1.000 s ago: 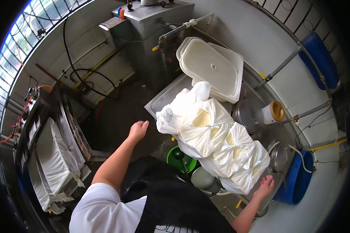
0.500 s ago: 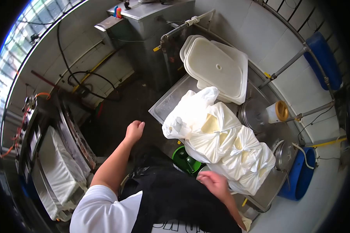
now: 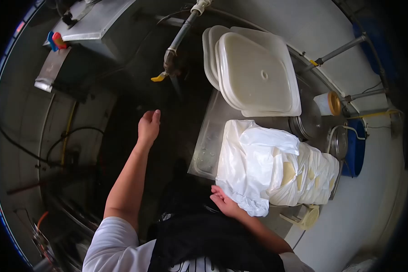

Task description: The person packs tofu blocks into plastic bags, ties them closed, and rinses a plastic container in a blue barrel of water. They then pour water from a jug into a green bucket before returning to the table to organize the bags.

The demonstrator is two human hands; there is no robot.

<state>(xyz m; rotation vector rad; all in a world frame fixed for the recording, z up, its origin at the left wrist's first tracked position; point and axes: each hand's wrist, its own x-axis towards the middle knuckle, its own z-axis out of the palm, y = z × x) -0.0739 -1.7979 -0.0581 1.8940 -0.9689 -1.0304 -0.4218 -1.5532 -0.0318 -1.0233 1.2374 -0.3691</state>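
My left hand [image 3: 148, 128] is held out over the dark floor with its fingers curled in, the thumb alongside, and nothing showing in it. Close to my body, my right hand [image 3: 224, 201] has its fingers loosely bent and a little apart, holding nothing. It overlaps the near edge of the white plastic bags [image 3: 258, 158] in this view. These bulging, knotted bags lie in a row on a metal table [image 3: 205, 156], with pale yellowish contents showing through. Behind them lean several white plastic lids [image 3: 247, 72].
A tap with a yellow handle [image 3: 158, 77] juts out ahead. Steel equipment [image 3: 93, 20] stands at upper left. Round metal lids [image 3: 308, 120], a tub with an orange lid [image 3: 326, 104] and a blue barrel [image 3: 356, 154] are on the right. A beige plastic stool [image 3: 309, 218] stands below the table.
The view has swung left and forward, with the tap and lids now nearer. Both hands have stayed in front of my body, and the green bucket has gone out of sight.
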